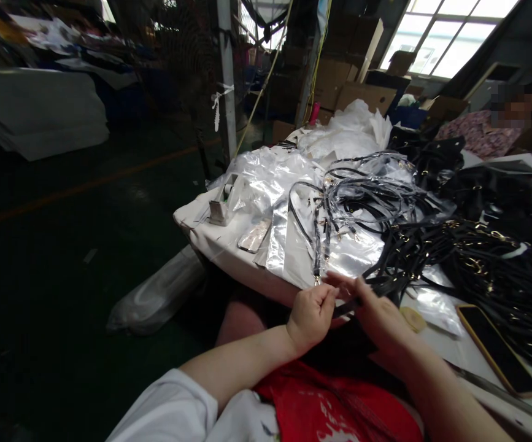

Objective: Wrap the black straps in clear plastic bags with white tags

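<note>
My left hand (310, 314) and my right hand (378, 313) meet at the near edge of the white table (210, 242). Both pinch one black strap (346, 306) between them. The strap runs off to the right into a big heap of black straps with gold clasps (491, 264). Just beyond my hands, another strap lies looped inside a clear plastic bag (293, 239).
A tape dispenser (222, 205) stands at the table's left corner. A phone (498, 350) lies face up at the right. Clear bags (266, 175) and white wrapping cover the far table. A rolled plastic bundle (158, 294) lies on the dark floor. Another person (481, 132) sits far right.
</note>
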Demonstrator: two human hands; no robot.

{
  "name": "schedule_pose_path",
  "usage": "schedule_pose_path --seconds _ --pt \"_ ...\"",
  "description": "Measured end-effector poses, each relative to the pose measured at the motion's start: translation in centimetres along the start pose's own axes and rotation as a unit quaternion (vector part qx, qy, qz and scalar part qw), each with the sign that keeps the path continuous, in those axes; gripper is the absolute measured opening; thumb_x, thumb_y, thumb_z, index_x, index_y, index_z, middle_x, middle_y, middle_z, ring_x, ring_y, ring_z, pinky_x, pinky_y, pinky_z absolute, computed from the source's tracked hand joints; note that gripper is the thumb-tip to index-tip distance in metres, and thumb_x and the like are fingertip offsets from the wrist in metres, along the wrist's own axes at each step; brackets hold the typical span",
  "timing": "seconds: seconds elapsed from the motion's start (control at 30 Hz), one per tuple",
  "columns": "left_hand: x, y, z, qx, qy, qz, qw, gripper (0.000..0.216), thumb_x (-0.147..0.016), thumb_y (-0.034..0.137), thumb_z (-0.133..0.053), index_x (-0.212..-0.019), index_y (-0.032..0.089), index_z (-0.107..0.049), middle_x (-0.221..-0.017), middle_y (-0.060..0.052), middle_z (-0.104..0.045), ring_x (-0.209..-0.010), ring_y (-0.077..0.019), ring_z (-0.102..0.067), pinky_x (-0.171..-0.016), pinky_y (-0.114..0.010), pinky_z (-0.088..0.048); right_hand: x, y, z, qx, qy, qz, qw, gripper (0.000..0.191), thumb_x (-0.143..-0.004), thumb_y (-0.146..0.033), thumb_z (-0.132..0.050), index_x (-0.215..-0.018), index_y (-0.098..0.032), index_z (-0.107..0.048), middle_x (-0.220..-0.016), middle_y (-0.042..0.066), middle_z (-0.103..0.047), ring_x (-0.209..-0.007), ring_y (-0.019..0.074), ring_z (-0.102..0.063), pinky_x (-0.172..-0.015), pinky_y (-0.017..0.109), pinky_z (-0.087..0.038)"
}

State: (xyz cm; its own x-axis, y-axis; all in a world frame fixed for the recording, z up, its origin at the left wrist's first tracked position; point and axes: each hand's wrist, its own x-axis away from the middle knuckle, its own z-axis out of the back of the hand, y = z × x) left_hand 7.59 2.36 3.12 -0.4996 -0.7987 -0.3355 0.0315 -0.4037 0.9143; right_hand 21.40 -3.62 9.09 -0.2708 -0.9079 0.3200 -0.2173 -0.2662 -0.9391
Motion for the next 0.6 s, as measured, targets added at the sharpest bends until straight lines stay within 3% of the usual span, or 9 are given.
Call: schedule_pose_path --seconds 0.1,0.23,0.33,0.47,0.53,0.6 --pt "0.0 -0.3 0.4 -0.012 -0.008 -0.010 1.000 0.031 -0.099 0.030 -0.041 -0.088 0.019 -0.068 -0.083 -0.006 -0.073 -0.077 -0.0165 -0.067 -0.073 -0.024 -0.049 -0.2 2.2 -0.8 -0.072 -0.050 -0.065 0.994 0.041 -0.081 -0.052 -0.069 -0.106 -0.021 -0.074 -0.103 0.008 -0.076 -0.094 0.0286 -0.071 -0.081 0.039 -0.057" --pt "0.8 -1.7 1.4 -0.073 0.001 0.016 0.997 0.034 -0.098 0.031 -0.042 -0.078 0.018 -0.066 -0.070 -0.005 -0.068 -0.068 -0.0157 -0.064 -0.066 -0.023 -0.046 -2.4 3.5 2.6 -0.202 0.082 -0.042 0.975 0.026 -0.076 -0.046 -0.074 -0.089 -0.023 -0.076 -0.082 0.005 -0.076 -0.082 0.0221 -0.071 -0.080 0.036 -0.058" --pt "1.2 -2.2 1.6 -0.072 -0.009 0.032 0.997 0.037 -0.099 0.032 -0.039 -0.077 0.018 -0.064 -0.061 -0.002 -0.062 -0.062 -0.0145 -0.061 -0.061 -0.022 -0.043 -3.6 4.1 4.2 -0.182 0.155 0.024 0.971 0.019 -0.073 -0.037 -0.080 -0.088 -0.025 -0.075 -0.078 0.000 -0.074 -0.078 0.0184 -0.070 -0.081 0.033 -0.057" --pt "0.7 -2.1 0.9 -0.065 -0.010 0.035 0.997 0.037 -0.100 0.033 -0.038 -0.077 0.018 -0.064 -0.059 -0.002 -0.061 -0.059 -0.0139 -0.060 -0.060 -0.022 -0.042 -3.2 5.1 2.5 -0.056 0.179 0.076 0.979 0.029 -0.072 -0.039 -0.081 -0.097 -0.023 -0.077 -0.091 0.002 -0.077 -0.093 0.0210 -0.069 -0.092 0.034 -0.051" --pt "0.3 -2.0 0.5 -0.058 -0.008 0.039 0.998 0.037 -0.100 0.033 -0.038 -0.078 0.018 -0.064 -0.061 -0.003 -0.062 -0.061 -0.0143 -0.061 -0.060 -0.022 -0.042 -2.6 5.5 1.2 0.045 0.139 0.084 0.986 0.032 -0.071 -0.042 -0.081 -0.095 -0.021 -0.078 -0.093 0.005 -0.078 -0.097 0.0259 -0.068 -0.093 0.038 -0.050" --pt "0.0 -2.1 0.1 -0.049 -0.006 0.048 0.998 0.037 -0.100 0.033 -0.038 -0.080 0.018 -0.065 -0.066 -0.004 -0.065 -0.065 -0.0147 -0.062 -0.061 -0.022 -0.043 -2.5 5.6 0.7 0.056 0.071 0.059 0.994 0.035 -0.068 -0.042 -0.083 -0.095 -0.020 -0.079 -0.092 0.006 -0.078 -0.094 0.0285 -0.070 -0.089 0.041 -0.052"
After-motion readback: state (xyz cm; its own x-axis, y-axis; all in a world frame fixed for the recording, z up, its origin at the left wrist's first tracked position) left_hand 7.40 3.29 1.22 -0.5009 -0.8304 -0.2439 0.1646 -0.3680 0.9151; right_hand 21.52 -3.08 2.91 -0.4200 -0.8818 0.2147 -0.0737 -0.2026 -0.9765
